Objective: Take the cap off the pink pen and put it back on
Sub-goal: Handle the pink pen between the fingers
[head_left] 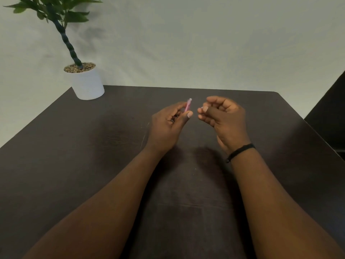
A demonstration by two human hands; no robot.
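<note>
My left hand [169,126] holds the pink pen [188,105] above the middle of the dark table, pinched between thumb and fingers. Only the pen's short upper end shows, pointing up and away, with a pale tip; the rest is hidden inside the hand. My right hand [223,116] hovers just to the right of the pen, a small gap apart from it. Its fingers are curled inward with the thumb resting against them, and it is slightly blurred. No separate cap shows anywhere. Whether the curled right fingers hide a cap cannot be made out.
The dark wooden table [93,156] stretches under both forearms. A white pot with a green plant [86,82] stands at its far left corner against a pale wall. A black band [240,151] circles my right wrist. Something dark [330,109] sits off the table's right edge.
</note>
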